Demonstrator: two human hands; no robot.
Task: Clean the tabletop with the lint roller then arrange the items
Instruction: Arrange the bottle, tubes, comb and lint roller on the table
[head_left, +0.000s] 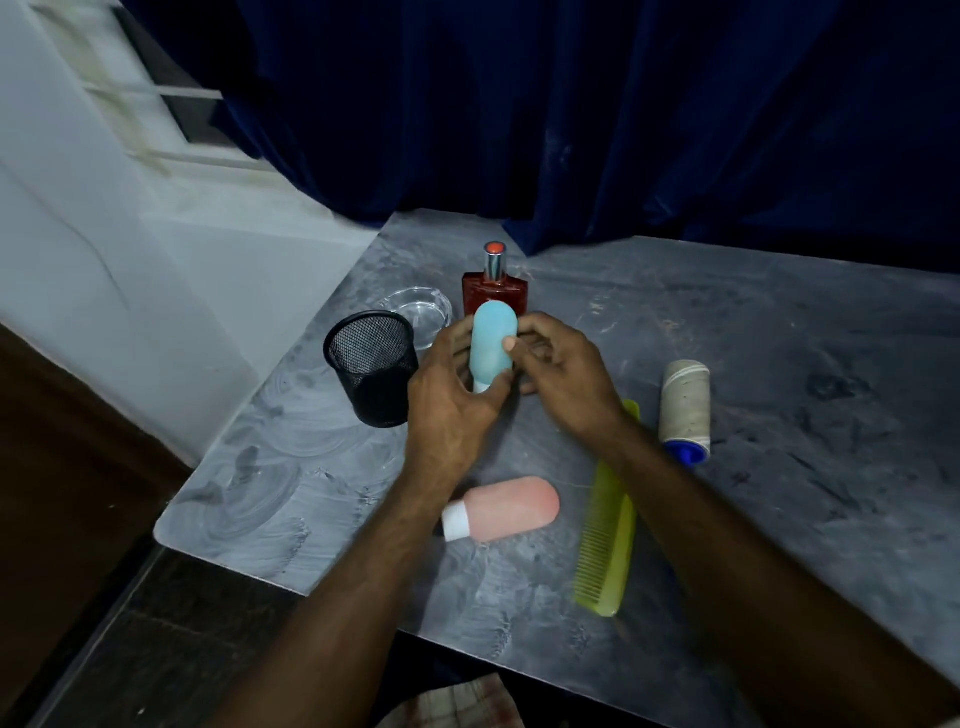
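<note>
I see a grey marbled tabletop (779, 364) with whitish smears (270, 483) over its near-left part, and I take the blue bottle (491, 345), cap down at the middle, as my dial centre, though I cannot tell whether it touches the top. A black mesh cup (371, 369) stands at 9 o'clock, a clear glass ashtray (415, 312) at 10 and a red perfume bottle (496, 293) upright at 12. The lint roller (684, 405) lies at 3 with its blue handle nearest me, the green comb (608, 519) lies lengthwise at 5, and the pink bottle (501, 509) lies on its side at 6, white cap towards 9.
</note>
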